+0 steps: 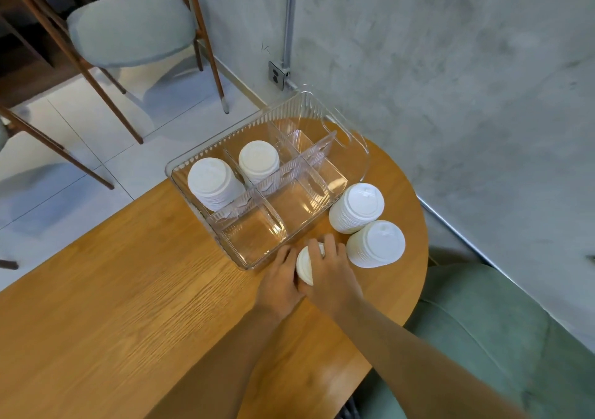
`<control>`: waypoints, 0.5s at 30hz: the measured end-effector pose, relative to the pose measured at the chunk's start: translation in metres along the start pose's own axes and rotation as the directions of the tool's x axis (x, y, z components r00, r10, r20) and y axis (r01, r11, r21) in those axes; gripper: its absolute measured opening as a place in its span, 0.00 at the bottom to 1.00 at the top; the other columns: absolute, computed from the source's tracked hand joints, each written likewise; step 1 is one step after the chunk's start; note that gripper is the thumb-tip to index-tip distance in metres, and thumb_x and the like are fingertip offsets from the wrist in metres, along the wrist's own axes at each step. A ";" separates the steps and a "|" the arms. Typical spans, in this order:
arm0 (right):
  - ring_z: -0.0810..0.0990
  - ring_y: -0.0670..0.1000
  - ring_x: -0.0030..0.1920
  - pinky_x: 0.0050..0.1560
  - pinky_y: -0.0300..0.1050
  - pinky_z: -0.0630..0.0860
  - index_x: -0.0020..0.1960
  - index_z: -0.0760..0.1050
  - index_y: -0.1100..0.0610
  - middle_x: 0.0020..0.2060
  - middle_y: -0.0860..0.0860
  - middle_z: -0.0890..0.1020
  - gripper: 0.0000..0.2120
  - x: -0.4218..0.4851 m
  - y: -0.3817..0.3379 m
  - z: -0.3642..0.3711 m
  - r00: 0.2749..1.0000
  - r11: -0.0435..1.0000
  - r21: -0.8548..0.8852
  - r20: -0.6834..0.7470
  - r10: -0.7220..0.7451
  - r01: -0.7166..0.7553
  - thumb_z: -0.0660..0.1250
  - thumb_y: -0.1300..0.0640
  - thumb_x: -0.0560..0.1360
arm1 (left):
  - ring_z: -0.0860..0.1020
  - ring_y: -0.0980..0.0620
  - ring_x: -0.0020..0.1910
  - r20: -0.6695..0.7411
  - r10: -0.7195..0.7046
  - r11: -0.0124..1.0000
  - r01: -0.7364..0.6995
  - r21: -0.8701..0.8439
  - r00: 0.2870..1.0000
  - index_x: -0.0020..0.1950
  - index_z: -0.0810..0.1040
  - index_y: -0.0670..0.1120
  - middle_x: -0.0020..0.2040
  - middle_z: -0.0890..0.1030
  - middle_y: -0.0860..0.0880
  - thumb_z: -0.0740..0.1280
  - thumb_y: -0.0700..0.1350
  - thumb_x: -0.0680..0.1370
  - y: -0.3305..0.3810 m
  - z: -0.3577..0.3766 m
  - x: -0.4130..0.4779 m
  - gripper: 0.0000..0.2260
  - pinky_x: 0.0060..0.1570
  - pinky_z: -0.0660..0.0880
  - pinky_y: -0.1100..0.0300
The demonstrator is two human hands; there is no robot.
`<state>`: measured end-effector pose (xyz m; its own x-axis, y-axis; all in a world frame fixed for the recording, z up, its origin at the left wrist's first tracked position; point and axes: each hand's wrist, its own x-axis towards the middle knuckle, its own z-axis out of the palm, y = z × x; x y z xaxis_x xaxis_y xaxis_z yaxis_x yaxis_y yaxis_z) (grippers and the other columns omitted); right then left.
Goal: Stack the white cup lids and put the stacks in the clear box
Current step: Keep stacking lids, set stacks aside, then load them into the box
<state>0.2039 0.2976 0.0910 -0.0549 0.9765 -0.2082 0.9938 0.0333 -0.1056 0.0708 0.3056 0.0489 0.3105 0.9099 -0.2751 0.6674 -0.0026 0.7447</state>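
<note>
Wooden table (128,306) bears divided clear box (365,158) near rounded far end. Boxed lid stacks (212,187) (259,159) upright in two far-left compartments. Loose lid stacks (357,208) (376,243) on table just beside box's right wall. Left hand (281,277), right hand (331,274) curl round small lid stack (306,264) at box's near corner.

White lids (356,208), clear box (354,148)
</note>
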 end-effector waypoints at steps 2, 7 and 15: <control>0.78 0.57 0.51 0.50 0.48 0.81 0.69 0.73 0.54 0.58 0.56 0.77 0.43 0.001 0.000 0.002 1.000 1.000 -0.002 0.015 0.005 -0.005 0.85 0.39 0.60 | 0.74 0.50 0.70 -0.012 0.013 1.000 -0.013 0.021 1.000 0.78 0.69 0.48 0.74 0.71 0.51 0.81 0.49 0.72 -0.002 0.002 0.002 0.37 0.62 0.74 0.61; 0.76 0.58 0.59 0.54 0.47 0.80 0.73 0.68 0.52 0.65 0.55 0.73 0.42 0.003 0.003 -0.002 0.997 0.998 0.057 0.072 -0.001 -0.003 0.82 0.41 0.66 | 0.76 0.50 0.67 -0.007 0.027 0.999 -0.027 0.021 1.000 0.78 0.70 0.47 0.72 0.72 0.51 0.81 0.51 0.71 0.001 0.000 0.005 0.38 0.60 0.77 0.60; 0.71 0.54 0.65 0.56 0.49 0.80 0.73 0.64 0.47 0.69 0.50 0.69 0.40 -0.007 0.018 -0.062 0.998 0.981 0.188 0.044 -0.054 0.045 0.80 0.40 0.67 | 0.80 0.48 0.58 -0.017 0.170 0.983 -0.168 0.069 0.985 0.72 0.75 0.43 0.65 0.75 0.50 0.81 0.56 0.69 0.033 -0.026 -0.001 0.36 0.50 0.80 0.59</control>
<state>0.2280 0.3051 0.1512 -0.1125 0.9631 -0.2445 0.9545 0.0364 -0.2959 0.0753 0.3156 0.0894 0.4079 0.9031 -0.1341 0.6505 -0.1844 0.7368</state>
